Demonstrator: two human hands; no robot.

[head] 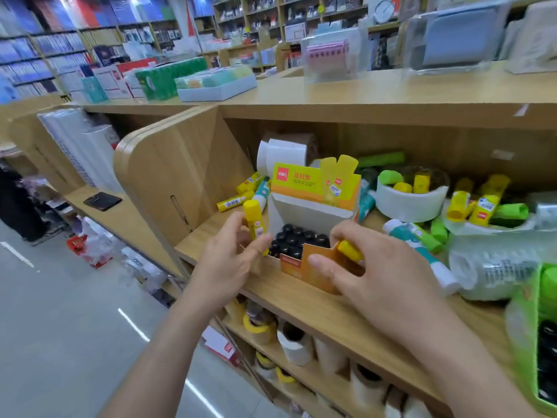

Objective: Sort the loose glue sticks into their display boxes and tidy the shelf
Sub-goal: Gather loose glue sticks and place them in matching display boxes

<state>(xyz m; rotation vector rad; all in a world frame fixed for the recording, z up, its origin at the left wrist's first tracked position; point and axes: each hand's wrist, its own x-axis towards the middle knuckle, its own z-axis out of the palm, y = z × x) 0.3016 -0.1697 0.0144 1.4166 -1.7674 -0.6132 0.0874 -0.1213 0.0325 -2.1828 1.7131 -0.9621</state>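
An orange and yellow display box (313, 203) stands open on the wooden shelf (316, 300), with several black-capped sticks (297, 236) upright inside. My left hand (232, 260) holds a yellow glue stick (254, 224) upright at the box's left edge. My right hand (373, 276) grips another yellow glue stick (351, 250) at the box's front right corner, thumb against the orange front flap. Loose yellow glue sticks (238, 200) lie behind the box on the left, and more yellow and green ones (479, 206) lie scattered on the right.
A white tape roll (413, 197) holding a few sticks sits right of the box. White paper rolls (283, 155) stand at the back. A green box (539, 342) is at the far right edge. Tape rolls (262, 327) fill the shelf below. The aisle floor lies to the left.
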